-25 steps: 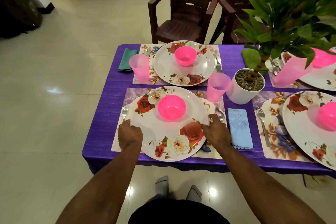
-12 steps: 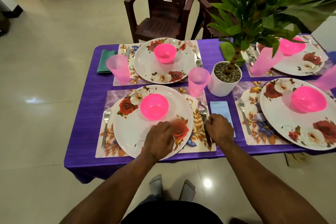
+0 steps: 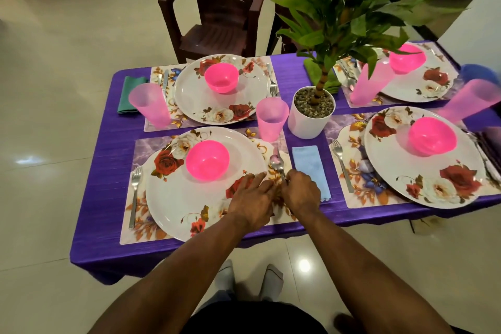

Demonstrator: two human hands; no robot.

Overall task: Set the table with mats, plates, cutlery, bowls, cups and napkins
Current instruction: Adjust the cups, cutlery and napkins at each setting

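1. Four places are seen laid on the table [image 3: 108, 160] with mats, plates, bowls and cups.
2. The spoon [image 3: 277, 164] beside the near plate [image 3: 173, 198] is pinched by the right hand [image 3: 301, 192].
3. The left hand [image 3: 250, 199] is rested, fingers extended, on the plate's rim.
4. Only final straightening is judged left.

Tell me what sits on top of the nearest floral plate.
A pink bowl sits on the plate, left of its centre. The left hand lies over the plate's right rim, hiding that part. The bowl's inside looks empty.
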